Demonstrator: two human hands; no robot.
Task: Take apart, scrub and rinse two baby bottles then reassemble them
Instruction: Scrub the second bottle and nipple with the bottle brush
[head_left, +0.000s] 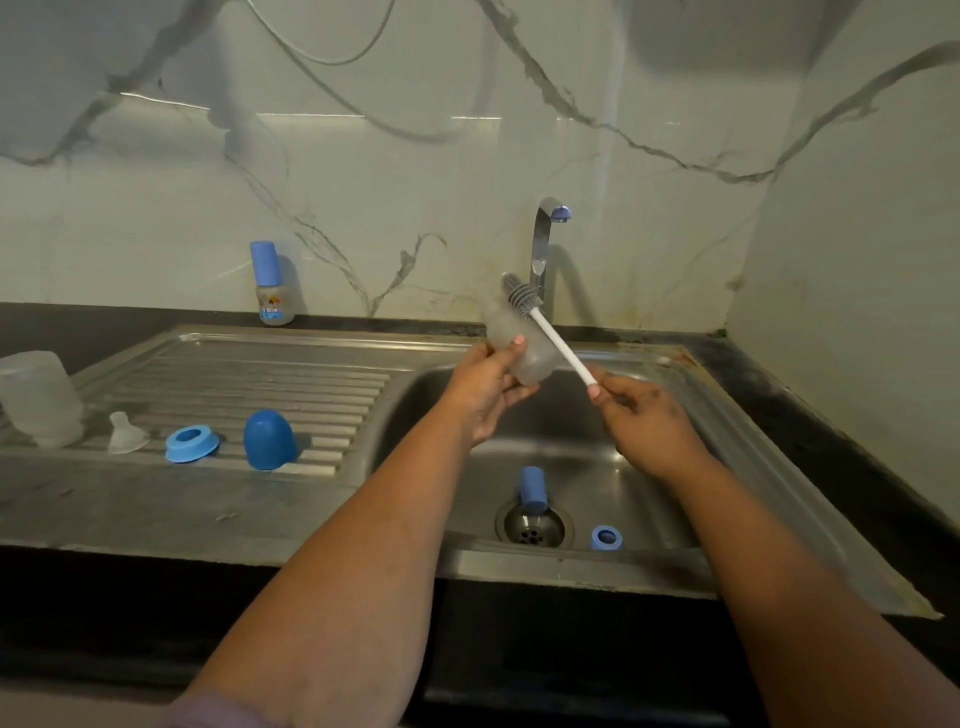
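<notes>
My left hand grips a clear, capless bottle body over the sink basin, tilted with its mouth up and away. My right hand pinches the end of a white-handled bottle brush; its grey bristled head lies outside the bottle, by its upper end. A blue cap and a blue collar ring lie in the basin near the drain. On the drainboard stand a clear bottle body upside down, a clear teat, a blue ring and a blue dome cap.
A small assembled bottle with a blue cap stands on the back ledge against the marble wall. The chrome tap rises behind the basin, no water running. Dark counter runs along the right side and front edge.
</notes>
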